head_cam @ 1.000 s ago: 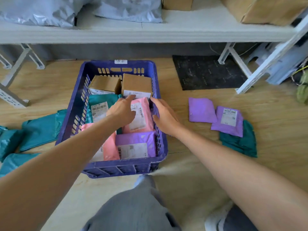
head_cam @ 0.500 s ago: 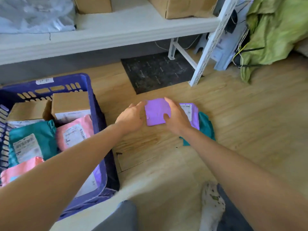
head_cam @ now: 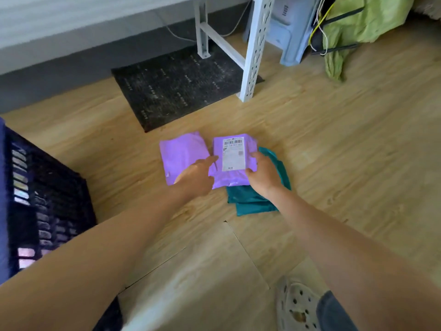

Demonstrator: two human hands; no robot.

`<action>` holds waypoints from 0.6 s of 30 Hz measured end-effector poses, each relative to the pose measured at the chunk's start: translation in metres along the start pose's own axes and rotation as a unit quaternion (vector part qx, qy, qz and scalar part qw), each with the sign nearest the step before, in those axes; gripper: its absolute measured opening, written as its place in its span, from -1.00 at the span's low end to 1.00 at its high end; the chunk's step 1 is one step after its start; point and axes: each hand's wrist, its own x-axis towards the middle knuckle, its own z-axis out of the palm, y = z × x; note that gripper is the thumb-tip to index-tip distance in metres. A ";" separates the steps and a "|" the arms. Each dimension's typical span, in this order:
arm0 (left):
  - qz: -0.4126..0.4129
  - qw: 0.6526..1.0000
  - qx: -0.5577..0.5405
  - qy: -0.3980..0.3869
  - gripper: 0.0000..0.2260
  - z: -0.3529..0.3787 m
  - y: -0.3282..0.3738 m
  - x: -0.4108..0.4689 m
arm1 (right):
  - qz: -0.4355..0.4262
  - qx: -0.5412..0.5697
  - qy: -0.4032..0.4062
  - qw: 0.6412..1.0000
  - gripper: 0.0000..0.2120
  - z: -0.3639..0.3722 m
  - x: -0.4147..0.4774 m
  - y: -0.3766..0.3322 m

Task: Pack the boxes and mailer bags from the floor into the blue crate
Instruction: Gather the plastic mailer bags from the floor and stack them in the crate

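Between the two hands, on the wooden floor [head_cam: 334, 144], lies a purple mailer bag with a white shipping label [head_cam: 235, 158]; the right hand [head_cam: 263, 174] has its fingers curled over that bag's right edge and the thumb pressed on its front, so the hand is grasping it; the left hand [head_cam: 196, 174] reaches in with the fingers stretched toward the same bag's left edge, the fingertips touching or just at it, and whether they have closed on it cannot be told. Just left of the left fingers, a second, plain purple mailer bag [head_cam: 182, 155] lies flat, its lower part hidden under that hand; beneath and right of the right hand, a teal mailer bag [head_cam: 253, 201] lies under the labelled one, sticking out toward the viewer. Well to the left of both hands stands the blue crate [head_cam: 47, 199], only its slotted side wall in view. Beyond the fingertips lie a dark mat [head_cam: 176, 87] and a white shelf leg [head_cam: 253, 48].
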 end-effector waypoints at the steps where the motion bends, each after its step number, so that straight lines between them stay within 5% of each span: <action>1: 0.003 1.000 -0.002 -0.004 -0.47 0.008 0.001 0.009 | 0.016 0.003 -0.002 1.000 -0.57 0.002 0.006 0.009; 9: 0.002 0.993 -0.073 -0.092 -0.46 0.068 0.008 0.058 | 0.114 0.081 -0.002 0.990 -0.63 0.019 0.043 0.053; 13: -0.057 0.983 -0.128 -0.118 -0.40 0.090 0.016 0.067 | 0.167 0.134 0.012 0.977 -0.89 0.031 0.051 0.058; 18: -0.062 0.976 -0.164 -0.126 -0.36 0.095 0.014 0.059 | 0.181 0.188 0.032 0.965 -0.67 0.036 0.051 0.058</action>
